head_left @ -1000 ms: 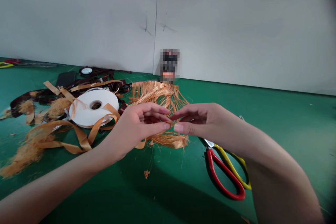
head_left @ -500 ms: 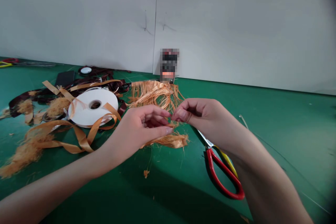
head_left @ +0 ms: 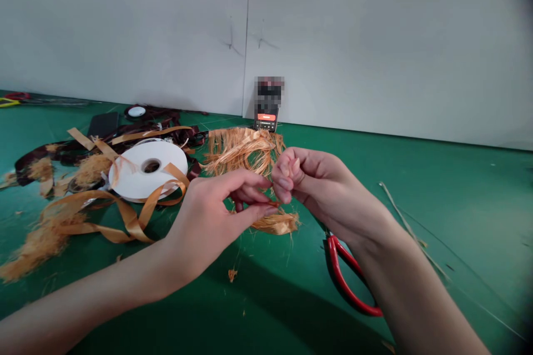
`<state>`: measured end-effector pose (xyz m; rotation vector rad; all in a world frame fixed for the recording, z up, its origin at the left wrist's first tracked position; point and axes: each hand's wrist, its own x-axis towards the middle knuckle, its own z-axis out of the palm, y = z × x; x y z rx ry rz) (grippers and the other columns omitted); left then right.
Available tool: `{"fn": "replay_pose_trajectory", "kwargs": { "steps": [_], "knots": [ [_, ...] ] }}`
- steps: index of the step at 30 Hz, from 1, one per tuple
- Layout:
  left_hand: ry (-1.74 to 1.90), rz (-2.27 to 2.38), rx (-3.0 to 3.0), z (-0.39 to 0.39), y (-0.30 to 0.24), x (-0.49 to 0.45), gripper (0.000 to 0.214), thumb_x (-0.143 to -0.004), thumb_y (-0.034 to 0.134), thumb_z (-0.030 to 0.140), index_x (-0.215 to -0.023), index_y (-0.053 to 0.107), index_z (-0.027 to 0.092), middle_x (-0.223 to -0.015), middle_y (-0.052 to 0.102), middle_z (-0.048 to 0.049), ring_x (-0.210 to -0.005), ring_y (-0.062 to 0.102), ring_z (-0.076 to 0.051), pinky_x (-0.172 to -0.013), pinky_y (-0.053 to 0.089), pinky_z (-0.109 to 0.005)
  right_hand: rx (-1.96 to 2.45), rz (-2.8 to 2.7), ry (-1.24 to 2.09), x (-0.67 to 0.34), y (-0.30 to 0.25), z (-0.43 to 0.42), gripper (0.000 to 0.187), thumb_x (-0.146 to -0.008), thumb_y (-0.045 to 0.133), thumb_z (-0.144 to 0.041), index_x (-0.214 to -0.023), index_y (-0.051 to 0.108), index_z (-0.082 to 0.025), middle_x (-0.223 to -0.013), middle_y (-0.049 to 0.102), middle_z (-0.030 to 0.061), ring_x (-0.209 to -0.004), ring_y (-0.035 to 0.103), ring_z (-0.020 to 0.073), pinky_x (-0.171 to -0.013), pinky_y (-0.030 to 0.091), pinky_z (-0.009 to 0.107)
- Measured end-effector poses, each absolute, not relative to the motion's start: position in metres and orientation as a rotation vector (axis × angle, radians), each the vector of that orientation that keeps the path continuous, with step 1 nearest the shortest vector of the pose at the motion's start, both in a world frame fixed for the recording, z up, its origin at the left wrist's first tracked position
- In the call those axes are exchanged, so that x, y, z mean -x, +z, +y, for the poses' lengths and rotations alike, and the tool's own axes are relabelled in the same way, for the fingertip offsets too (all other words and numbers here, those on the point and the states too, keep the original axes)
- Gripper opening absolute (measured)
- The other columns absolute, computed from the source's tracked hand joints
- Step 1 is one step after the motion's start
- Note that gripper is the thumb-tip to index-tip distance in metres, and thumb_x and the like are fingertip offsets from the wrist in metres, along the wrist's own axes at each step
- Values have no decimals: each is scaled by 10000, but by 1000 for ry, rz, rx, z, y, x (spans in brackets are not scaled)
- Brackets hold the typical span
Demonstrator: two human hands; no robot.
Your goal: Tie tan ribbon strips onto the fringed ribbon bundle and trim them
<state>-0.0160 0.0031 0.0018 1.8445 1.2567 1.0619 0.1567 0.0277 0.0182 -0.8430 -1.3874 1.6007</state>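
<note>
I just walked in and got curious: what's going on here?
A person's left grip pinches an orange strand above a green table. The right grip is curled closed just beside it; whether it holds anything, I can't tell. Frayed ribbon lies just beyond, scissors lie partly hidden near the right grip, and a white spool sits to the left.

Here, a flat, smooth green tabletop [head_left: 437, 177] is backed by a plain pale-grey panelled wall [head_left: 375, 39], divided by a thin dark vertical seam [head_left: 247, 22] (just left of centre), all dimly lit.
</note>
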Motion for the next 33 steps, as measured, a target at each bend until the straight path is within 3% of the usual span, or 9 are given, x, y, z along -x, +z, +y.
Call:
{"fn": "replay_pose_trajectory", "kwargs": {
  "steps": [7,11,16,21,24,27,31,33],
  "knots": [
    [1091,1312,-2026,-3,1,16,94,-717,780,182,-764,718,235,-638,749,39,-521,651,-120,-516,516,-193,851,-1552,1513,-156,16,28,287,-914,546,-228,-636,508,-170,-602,461,-58,-544,392,57,-535,344,215],
    [1061,1296,-2099,-2,1,16,59,-726,773,221,-720,728,259,-654,760,35,-504,642,-127,-521,522,-215,948,-1693,1434,-156,19,26,271,-900,538,-219,-633,532,-173,-611,511,-40,-551,423,64,-536,361,221],
    [1012,1257,-2188,-1,0,17,112,-759,714,153,-713,728,254,-647,754,33,-497,631,-114,-515,507,-205,1156,-1832,1207,-161,28,25,238,-787,509,-66,-585,513,-191,-596,507,-44,-569,453,76,-547,386,225],
    [1059,1303,-2125,0,-1,19,68,-759,744,177,-773,725,241,-676,762,36,-542,663,-121,-535,523,-208,1442,-1813,944,-178,30,33,264,-822,518,-193,-560,551,-198,-571,547,-7,-546,484,108,-545,416,276],
    [1100,1346,-2051,1,1,20,69,-784,736,214,-849,718,231,-764,783,23,-649,712,-134,-640,557,-219,1713,-1909,759,-181,25,32,171,-795,624,-336,-714,673,-194,-709,666,50,-621,563,165,-554,432,313],
    [1142,1382,-1994,3,4,20,93,-810,705,215,-903,703,215,-843,792,4,-743,732,-140,-741,568,-227,1846,-1965,595,-175,24,23,261,-759,686,-406,-947,708,-226,-962,713,93,-837,637,251,-609,473,345],
    [1158,1403,-1899,5,5,21,141,-790,707,231,-927,685,208,-834,787,-8,-752,735,-155,-730,584,-238,1629,-1970,558,-157,28,8,77,-810,645,-268,-806,699,-214,-943,737,49,-779,668,202,-660,502,333],
    [1164,1442,-1887,5,4,21,132,-778,707,235,-905,680,209,-807,780,-10,-734,735,-164,-711,589,-250,1513,-1951,499,-149,29,2,81,-785,643,-154,-802,707,-200,-938,749,42,-771,680,189,-688,515,320]
  ]
}}
